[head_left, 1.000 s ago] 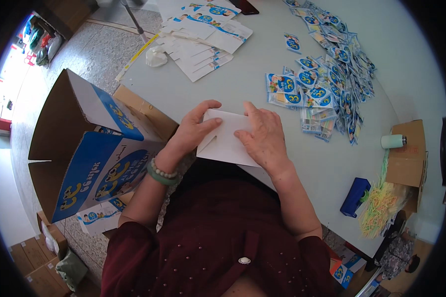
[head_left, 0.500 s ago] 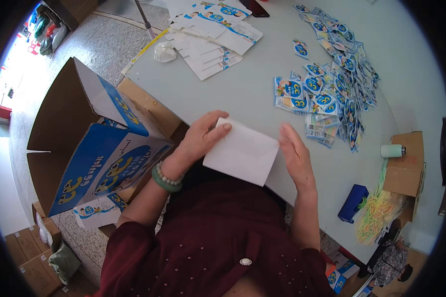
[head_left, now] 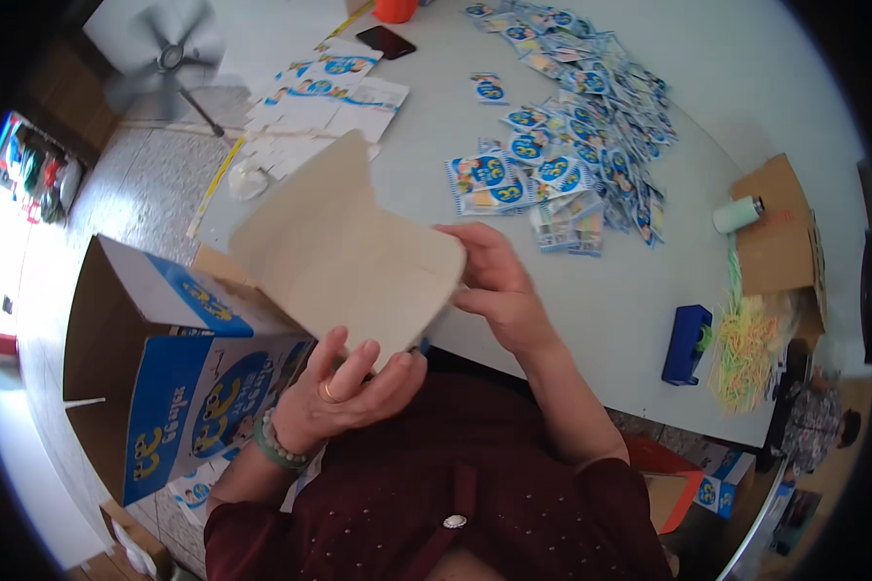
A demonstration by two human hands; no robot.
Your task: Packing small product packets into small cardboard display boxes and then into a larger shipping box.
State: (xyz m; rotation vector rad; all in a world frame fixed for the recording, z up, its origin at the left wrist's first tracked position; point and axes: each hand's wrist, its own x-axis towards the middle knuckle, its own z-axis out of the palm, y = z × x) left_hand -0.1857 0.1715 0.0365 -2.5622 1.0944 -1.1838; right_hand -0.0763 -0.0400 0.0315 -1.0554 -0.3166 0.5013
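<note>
I hold a small paperboard carton (head_left: 358, 276) over the near edge of the table, tilted, with its plain beige inner side showing and a long flap reaching up and away. My right hand (head_left: 502, 290) grips its right edge between thumb and fingers. At the bottom edge, my left hand (head_left: 354, 397) curls its fingers against the board, a ring on one of them; its thumb is hidden. Blue and white printed sachets (head_left: 591, 126) lie heaped beyond my right hand. Flat printed cartons (head_left: 325, 92) are stacked at the far left of the table.
A large open blue cardboard box (head_left: 203, 397) stands at my left. On the right are a blue tape dispenser (head_left: 686, 346), pale shredded strips (head_left: 746, 358), a brown box (head_left: 780, 228) and a light green bottle (head_left: 736, 214). A black phone (head_left: 386, 41) and a fan (head_left: 170, 58) are farther off.
The carton has turned from a white outer panel to its beige inside, with a flap standing up. My right hand, open beside it before, has closed on its edge. The view has shifted.
</note>
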